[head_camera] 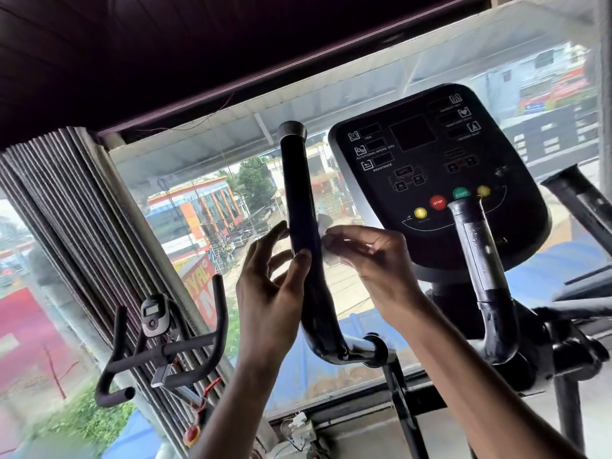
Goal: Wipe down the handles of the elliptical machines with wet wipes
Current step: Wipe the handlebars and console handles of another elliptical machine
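Note:
The elliptical's left black handle (298,193) rises upright in the middle of the view, capped at the top. My left hand (271,286) is around its lower part, thumb on the near side and fingers behind, loosely curled. My right hand (371,256) pinches a small white wet wipe (326,238) against the handle's right side at mid height. The machine's second short grey handle (477,246) stands to the right under the console. A further black handle (576,197) shows at the far right edge.
The black console (430,167) with stop and start buttons sits behind the handles. A spin bike's handlebar (159,352) with a small display is at lower left. A large window and folded blinds (76,233) stand behind everything.

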Demonstrator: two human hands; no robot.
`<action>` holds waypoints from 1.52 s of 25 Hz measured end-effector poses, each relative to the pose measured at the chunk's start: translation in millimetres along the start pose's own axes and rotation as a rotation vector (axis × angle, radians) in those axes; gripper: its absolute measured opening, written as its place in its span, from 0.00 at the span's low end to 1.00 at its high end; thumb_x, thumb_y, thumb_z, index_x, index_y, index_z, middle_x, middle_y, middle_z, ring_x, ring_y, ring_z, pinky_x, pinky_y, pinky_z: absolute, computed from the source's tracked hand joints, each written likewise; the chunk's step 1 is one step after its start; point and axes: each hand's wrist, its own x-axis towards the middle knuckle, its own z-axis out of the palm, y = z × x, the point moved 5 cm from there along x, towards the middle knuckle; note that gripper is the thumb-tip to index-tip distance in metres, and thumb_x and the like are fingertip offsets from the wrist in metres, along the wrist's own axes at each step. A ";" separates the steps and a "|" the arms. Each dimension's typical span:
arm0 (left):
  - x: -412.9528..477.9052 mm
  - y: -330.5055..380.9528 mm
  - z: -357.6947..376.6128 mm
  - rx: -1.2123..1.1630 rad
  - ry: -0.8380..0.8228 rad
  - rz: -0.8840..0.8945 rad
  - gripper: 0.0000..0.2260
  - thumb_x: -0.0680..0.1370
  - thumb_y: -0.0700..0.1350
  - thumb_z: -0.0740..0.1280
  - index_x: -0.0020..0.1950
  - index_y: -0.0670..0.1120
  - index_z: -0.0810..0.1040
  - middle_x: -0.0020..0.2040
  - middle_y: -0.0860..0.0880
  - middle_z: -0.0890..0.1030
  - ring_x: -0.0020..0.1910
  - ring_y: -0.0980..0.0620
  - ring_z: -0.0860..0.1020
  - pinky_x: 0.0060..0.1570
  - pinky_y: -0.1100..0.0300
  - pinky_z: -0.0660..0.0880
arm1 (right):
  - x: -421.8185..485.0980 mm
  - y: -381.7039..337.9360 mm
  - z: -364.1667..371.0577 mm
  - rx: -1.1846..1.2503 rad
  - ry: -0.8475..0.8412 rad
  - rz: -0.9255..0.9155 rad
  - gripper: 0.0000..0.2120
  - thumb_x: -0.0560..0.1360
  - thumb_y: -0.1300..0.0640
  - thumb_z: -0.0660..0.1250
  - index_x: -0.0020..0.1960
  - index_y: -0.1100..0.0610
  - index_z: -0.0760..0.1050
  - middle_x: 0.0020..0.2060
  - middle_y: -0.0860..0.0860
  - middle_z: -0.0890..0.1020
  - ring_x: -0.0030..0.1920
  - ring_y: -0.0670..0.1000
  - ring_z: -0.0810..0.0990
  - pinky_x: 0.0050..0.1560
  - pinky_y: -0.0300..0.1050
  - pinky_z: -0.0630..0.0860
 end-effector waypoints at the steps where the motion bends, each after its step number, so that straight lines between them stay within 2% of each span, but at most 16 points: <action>1: 2.9 -0.4 -0.4 0.007 0.005 -0.002 0.25 0.75 0.52 0.69 0.73 0.52 0.75 0.67 0.54 0.80 0.62 0.59 0.81 0.49 0.73 0.77 | 1.5 1.3 0.1 0.012 -0.016 0.019 0.07 0.73 0.68 0.76 0.46 0.57 0.86 0.38 0.56 0.87 0.38 0.50 0.85 0.46 0.42 0.80; 3: 8.5 0.4 0.9 0.034 0.008 -0.004 0.26 0.75 0.52 0.69 0.73 0.53 0.75 0.67 0.53 0.81 0.62 0.59 0.81 0.49 0.74 0.76 | 14.9 0.5 3.3 0.002 0.019 -0.011 0.08 0.73 0.68 0.76 0.45 0.55 0.86 0.39 0.54 0.88 0.39 0.49 0.86 0.47 0.42 0.81; 6: 15.7 5.0 4.6 0.080 0.008 0.000 0.25 0.75 0.52 0.68 0.73 0.55 0.75 0.67 0.53 0.81 0.62 0.62 0.80 0.49 0.76 0.75 | 39.7 -1.9 12.0 -0.041 0.094 -0.120 0.10 0.75 0.65 0.76 0.46 0.51 0.86 0.41 0.51 0.89 0.43 0.50 0.88 0.53 0.49 0.83; 11: 22.0 4.7 6.2 0.116 0.051 -0.018 0.22 0.75 0.53 0.69 0.70 0.58 0.78 0.65 0.53 0.82 0.61 0.58 0.82 0.57 0.62 0.77 | 49.7 6.9 8.0 0.016 0.002 -0.103 0.10 0.74 0.68 0.76 0.46 0.53 0.86 0.41 0.52 0.89 0.42 0.49 0.87 0.50 0.44 0.81; 15: 22.0 12.9 7.5 0.179 0.075 -0.023 0.22 0.74 0.55 0.69 0.69 0.59 0.79 0.64 0.55 0.83 0.58 0.63 0.82 0.49 0.73 0.76 | 79.6 -4.5 15.6 -0.093 0.124 -0.170 0.07 0.74 0.65 0.76 0.48 0.55 0.88 0.40 0.50 0.89 0.43 0.49 0.88 0.53 0.52 0.84; 18: 20.7 14.5 9.1 0.197 0.084 -0.036 0.21 0.74 0.55 0.69 0.67 0.61 0.78 0.64 0.56 0.83 0.57 0.66 0.82 0.51 0.71 0.77 | 111.0 -4.9 25.4 -0.130 0.176 -0.199 0.06 0.73 0.61 0.76 0.50 0.58 0.88 0.42 0.50 0.89 0.45 0.50 0.88 0.53 0.58 0.83; 20: 18.6 16.3 10.7 0.223 0.087 -0.040 0.22 0.74 0.56 0.69 0.68 0.61 0.78 0.64 0.56 0.83 0.57 0.66 0.81 0.53 0.68 0.77 | 134.5 -4.9 29.9 -0.116 0.187 -0.217 0.09 0.71 0.54 0.76 0.50 0.54 0.87 0.42 0.51 0.89 0.46 0.53 0.89 0.53 0.61 0.83; 22: 17.2 18.3 11.3 0.240 0.094 -0.033 0.21 0.75 0.55 0.69 0.68 0.61 0.78 0.64 0.56 0.82 0.57 0.68 0.81 0.50 0.74 0.75 | 152.5 -2.0 31.3 -0.054 0.168 -0.231 0.10 0.69 0.48 0.75 0.49 0.46 0.86 0.42 0.51 0.89 0.45 0.54 0.89 0.54 0.63 0.82; 24: 16.4 17.9 12.8 0.255 0.095 -0.033 0.19 0.78 0.52 0.71 0.69 0.60 0.77 0.65 0.56 0.82 0.54 0.72 0.80 0.46 0.79 0.72 | 155.6 -0.6 29.8 -0.001 0.148 -0.251 0.06 0.69 0.48 0.75 0.46 0.41 0.87 0.43 0.52 0.89 0.46 0.54 0.89 0.55 0.63 0.82; 25: 16.2 17.9 13.9 0.263 0.093 -0.031 0.19 0.79 0.50 0.71 0.70 0.59 0.76 0.65 0.56 0.81 0.53 0.74 0.79 0.45 0.80 0.72 | 154.6 1.5 30.1 0.011 0.135 -0.250 0.05 0.69 0.49 0.76 0.45 0.41 0.87 0.43 0.52 0.89 0.46 0.54 0.89 0.55 0.63 0.82; 29: 16.2 18.8 15.1 0.269 0.098 -0.036 0.19 0.81 0.45 0.70 0.72 0.55 0.76 0.66 0.53 0.81 0.52 0.75 0.79 0.44 0.80 0.72 | 154.5 6.6 30.8 -0.031 0.196 -0.238 0.08 0.73 0.58 0.77 0.51 0.58 0.88 0.44 0.51 0.89 0.46 0.49 0.88 0.55 0.59 0.83; 33: 17.5 18.0 13.2 0.283 0.076 -0.041 0.20 0.81 0.45 0.69 0.73 0.56 0.75 0.68 0.51 0.80 0.50 0.78 0.77 0.43 0.82 0.70 | 147.2 -13.8 33.2 -0.133 0.268 -0.451 0.07 0.75 0.60 0.76 0.53 0.60 0.87 0.46 0.51 0.89 0.45 0.48 0.88 0.49 0.55 0.85; 35: 16.9 15.4 12.2 0.283 0.071 -0.050 0.20 0.81 0.46 0.69 0.72 0.59 0.74 0.68 0.52 0.79 0.51 0.77 0.78 0.42 0.82 0.70 | 147.0 -13.8 31.5 -0.164 0.268 -0.375 0.07 0.75 0.60 0.76 0.53 0.59 0.87 0.44 0.50 0.89 0.43 0.46 0.88 0.50 0.55 0.85; 38: 14.1 12.2 9.4 0.282 0.071 -0.035 0.21 0.81 0.46 0.69 0.73 0.59 0.74 0.67 0.54 0.81 0.58 0.68 0.79 0.44 0.80 0.71 | 131.9 -10.6 29.3 -0.118 0.196 -0.269 0.07 0.75 0.61 0.76 0.52 0.58 0.88 0.42 0.50 0.89 0.43 0.47 0.88 0.54 0.54 0.84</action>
